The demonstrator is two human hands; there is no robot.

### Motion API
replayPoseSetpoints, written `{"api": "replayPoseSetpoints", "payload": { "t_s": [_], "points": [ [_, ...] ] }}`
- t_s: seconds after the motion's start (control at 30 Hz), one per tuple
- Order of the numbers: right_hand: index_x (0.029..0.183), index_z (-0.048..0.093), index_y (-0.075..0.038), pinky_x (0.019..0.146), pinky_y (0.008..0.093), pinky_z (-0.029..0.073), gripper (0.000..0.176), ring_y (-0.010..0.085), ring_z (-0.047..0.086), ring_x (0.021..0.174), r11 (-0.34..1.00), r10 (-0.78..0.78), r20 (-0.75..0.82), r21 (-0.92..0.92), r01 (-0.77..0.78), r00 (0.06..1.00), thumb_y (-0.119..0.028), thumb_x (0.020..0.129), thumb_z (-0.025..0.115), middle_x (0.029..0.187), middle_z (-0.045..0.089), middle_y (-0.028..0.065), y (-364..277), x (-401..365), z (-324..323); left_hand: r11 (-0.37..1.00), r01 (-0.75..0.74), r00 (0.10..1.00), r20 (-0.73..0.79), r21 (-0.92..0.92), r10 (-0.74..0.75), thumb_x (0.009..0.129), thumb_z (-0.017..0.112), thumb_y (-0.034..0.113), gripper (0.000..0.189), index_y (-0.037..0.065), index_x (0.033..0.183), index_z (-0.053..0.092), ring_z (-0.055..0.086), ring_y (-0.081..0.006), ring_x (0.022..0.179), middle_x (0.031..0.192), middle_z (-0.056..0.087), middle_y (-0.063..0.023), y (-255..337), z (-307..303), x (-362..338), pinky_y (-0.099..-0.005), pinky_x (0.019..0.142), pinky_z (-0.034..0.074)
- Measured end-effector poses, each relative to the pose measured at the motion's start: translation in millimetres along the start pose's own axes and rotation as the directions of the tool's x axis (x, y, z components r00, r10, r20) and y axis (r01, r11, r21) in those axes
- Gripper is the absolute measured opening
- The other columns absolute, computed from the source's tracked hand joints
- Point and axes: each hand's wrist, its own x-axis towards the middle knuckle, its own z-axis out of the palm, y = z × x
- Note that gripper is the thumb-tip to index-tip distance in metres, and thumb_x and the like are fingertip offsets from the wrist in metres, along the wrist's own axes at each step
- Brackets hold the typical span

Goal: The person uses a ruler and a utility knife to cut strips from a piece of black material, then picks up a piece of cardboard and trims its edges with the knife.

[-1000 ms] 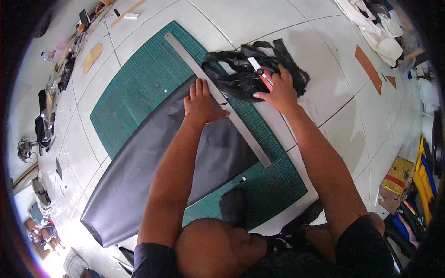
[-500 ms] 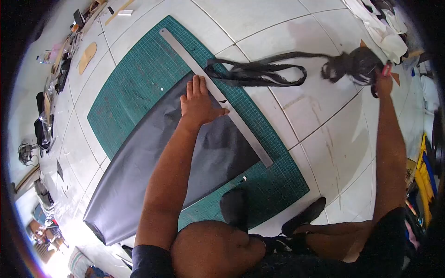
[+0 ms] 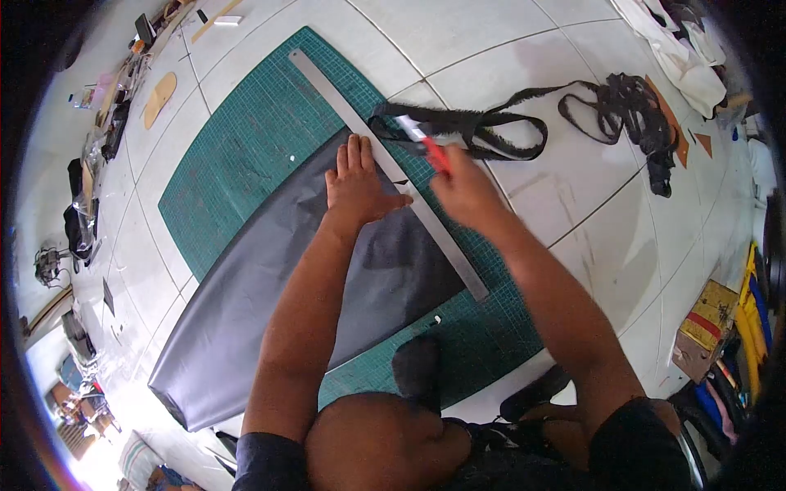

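Note:
My left hand (image 3: 354,184) lies flat with fingers stretched out, pressing on the black sheet material (image 3: 270,270) and the edge of a long metal ruler (image 3: 327,92). The ruler runs diagonally along the sheet's edge, on top of a green cutting mat (image 3: 225,164). In my right hand (image 3: 468,190) is a red utility knife (image 3: 435,154), with its pale front end pointing up and left. That hand is raised just right of the ruler, near a looped black strip (image 3: 512,139).
A tangled heap of black strips (image 3: 626,106) lies on the white tiled floor (image 3: 573,196), beside brown scraps (image 3: 673,131). White cloth (image 3: 675,65) is at upper right. A worn cardboard piece (image 3: 706,327) sits at far right. My foot (image 3: 416,368) rests on the mat's near edge.
My right hand has swung left with the utility knife, from the strip heap to beside the ruler. The heap now lies spread on the floor. My left hand has stayed on the ruler.

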Motion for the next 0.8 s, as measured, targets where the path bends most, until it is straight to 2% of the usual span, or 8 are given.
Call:
{"api": "replayPoseSetpoints", "payload": {
  "t_s": [0.07,0.17,0.27,0.37,0.47,0.57,0.67,0.8],
  "points": [
    [0.111,0.045,-0.001,0.076,0.0555,0.053,0.028,0.0475,0.066,0.087,0.997,-0.074,-0.047,-0.034,0.073,0.996,-0.018,0.091,0.057,0.091,0.065,0.03,-10,10,37,1.0,0.008,1.0,0.015,0.002,-0.008,0.063,0.083,0.062,0.129,0.001,0.155,0.015,0.021,-0.0331,0.148,0.162,0.017,-0.0154,-1,-1,2,-0.0539,0.111,0.033],
    [0.112,0.045,0.0,0.074,0.0563,0.053,0.027,0.0475,0.067,0.085,0.984,0.003,0.073,-0.176,0.01,0.997,-0.018,0.094,0.054,0.088,0.067,0.0296,-38,21,42,1.0,0.004,1.0,0.028,0.017,-0.004,0.064,0.082,0.06,0.129,0.003,0.156,0.013,0.018,-0.0323,0.15,0.163,0.014,-0.0139,-4,3,4,-0.0534,0.112,0.032],
    [0.113,0.045,0.001,0.077,0.0546,0.055,0.025,0.0464,0.068,0.089,0.972,-0.023,0.067,-0.231,0.038,0.997,-0.015,0.094,0.053,0.091,0.068,0.0294,-39,30,51,1.0,0.016,0.999,0.05,0.023,-0.017,0.065,0.082,0.059,0.129,0.003,0.156,0.011,0.015,-0.0315,0.151,0.164,0.012,-0.0129,-3,2,4,-0.0527,0.113,0.031],
    [0.112,0.046,0.001,0.079,0.0528,0.056,0.026,0.0453,0.069,0.09,0.966,0.009,0.082,-0.258,0.012,0.997,-0.013,0.093,0.054,0.092,0.068,0.0284,-40,35,54,1.0,-0.004,1.0,-0.016,-0.012,0.003,0.064,0.085,0.053,0.123,0.005,0.155,0.016,0.022,-0.0343,0.149,0.162,0.018,-0.0134,-5,6,3,-0.0576,0.111,0.034],
    [0.112,0.047,0.001,0.079,0.0514,0.056,0.024,0.0432,0.069,0.091,0.954,0.06,0.088,-0.297,-0.031,0.994,-0.011,0.092,0.054,0.094,0.069,0.0277,-47,33,49,1.0,-0.006,0.999,-0.04,-0.011,0.005,0.064,0.085,0.053,0.123,0.005,0.155,0.017,0.021,-0.034,0.149,0.162,0.018,-0.0136,-7,11,4,-0.0574,0.11,0.034],
    [0.113,0.047,0.001,0.078,0.0507,0.057,0.025,0.0418,0.07,0.092,0.934,-0.028,0.092,-0.353,0.059,0.995,-0.01,0.091,0.054,0.096,0.069,0.028,-43,36,49,0.999,0.015,0.998,0.065,0.036,-0.017,0.068,0.08,0.06,0.127,0.003,0.157,0.009,0.015,-0.0313,0.151,0.165,0.01,-0.0123,-3,-1,4,-0.052,0.113,0.031],
    [0.11,0.046,0.001,0.078,0.0544,0.054,0.024,0.0464,0.067,0.089,0.953,-0.072,0.051,-0.291,0.084,0.996,-0.012,0.091,0.053,0.092,0.068,0.0288,-39,38,52,0.998,0.009,0.996,0.089,0.06,-0.014,0.068,0.08,0.06,0.126,0.003,0.157,0.009,0.015,-0.0313,0.151,0.165,0.011,-0.0123,-1,-5,3,-0.0518,0.113,0.031],
    [0.113,0.05,0.002,0.083,0.0507,0.055,0.025,0.0445,0.068,0.095,0.962,0.0,0.145,-0.27,0.04,0.989,-0.01,0.091,0.052,0.101,0.068,0.0289,-45,37,47,1.0,0.007,0.998,0.067,0.03,-0.009,0.067,0.081,0.061,0.128,0.002,0.156,0.01,0.015,-0.0322,0.151,0.164,0.012,-0.0132,-2,0,4,-0.0527,0.112,0.032]
  ]
}}
